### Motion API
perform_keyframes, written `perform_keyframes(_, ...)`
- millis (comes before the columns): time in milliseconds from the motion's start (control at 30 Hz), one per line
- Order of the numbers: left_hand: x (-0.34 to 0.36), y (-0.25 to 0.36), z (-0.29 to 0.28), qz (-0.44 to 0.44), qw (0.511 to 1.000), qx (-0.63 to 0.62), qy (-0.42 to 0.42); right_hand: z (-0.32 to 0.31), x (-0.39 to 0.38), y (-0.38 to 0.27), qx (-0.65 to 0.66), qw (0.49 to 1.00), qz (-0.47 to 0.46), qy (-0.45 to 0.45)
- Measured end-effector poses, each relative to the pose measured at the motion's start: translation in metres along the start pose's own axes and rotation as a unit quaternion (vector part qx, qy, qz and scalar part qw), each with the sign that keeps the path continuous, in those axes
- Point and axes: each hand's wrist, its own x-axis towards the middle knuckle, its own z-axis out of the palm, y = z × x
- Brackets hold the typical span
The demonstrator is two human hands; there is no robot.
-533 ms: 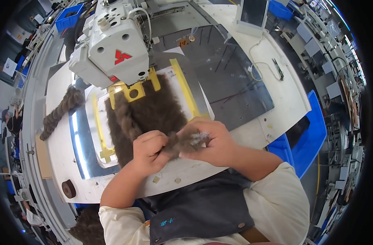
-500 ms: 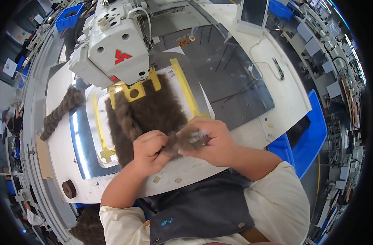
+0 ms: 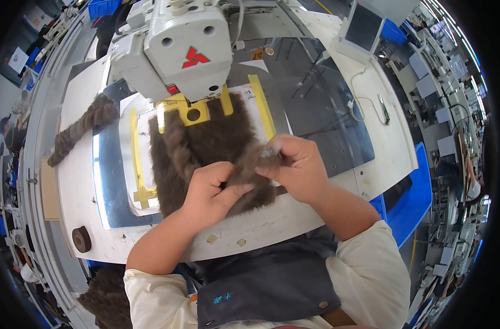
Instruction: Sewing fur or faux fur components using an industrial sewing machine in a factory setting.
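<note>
A tufty piece of brown fur (image 3: 249, 167) is stretched between my hands, with a pale patch at its right end. My right hand (image 3: 300, 169) pinches that end between thumb and fingers. Closed on the lower left part of the piece is my left hand (image 3: 212, 193), its thumb pointing right along the fur. Both hands are over the near edge of a larger brown fur panel (image 3: 222, 131), which lies on a white, yellow-taped template (image 3: 133, 159). A yellow clamp plate (image 3: 203, 113) with a round hole presses on the panel's far end, below the white sewing machine head (image 3: 187, 46).
A twisted fur strip (image 3: 84, 129) lies at the table's left, and a dark tape roll (image 3: 81, 239) at its near left corner. To the right are thread snips (image 3: 383, 109), a screen (image 3: 363, 27) and a blue bin (image 3: 417, 200). More fur (image 3: 110, 293) sits below the table.
My hands have drawn apart, and more of the fur piece shows between them. My left thumb now extends further right. The whole view has shifted slightly.
</note>
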Motion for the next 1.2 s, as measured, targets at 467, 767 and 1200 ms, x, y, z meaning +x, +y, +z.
perform_keyframes(467, 0.031, -0.007, -0.034, -0.081, 0.992, 0.074, -0.055, -0.006, 0.155, 0.063, -0.371, 0.919, -0.012, -0.136)
perform_keyframes(767, 0.075, -0.05, -0.058, 0.078, 0.888, 0.445, -0.09, -0.001, 0.19, 0.096, -0.384, 0.916, -0.026, -0.115)
perform_keyframes(1200, 0.092, -0.07, -0.043, 0.189, 0.831, 0.523, -0.029, -0.005, 0.208, 0.101, -0.358, 0.927, -0.034, -0.101)
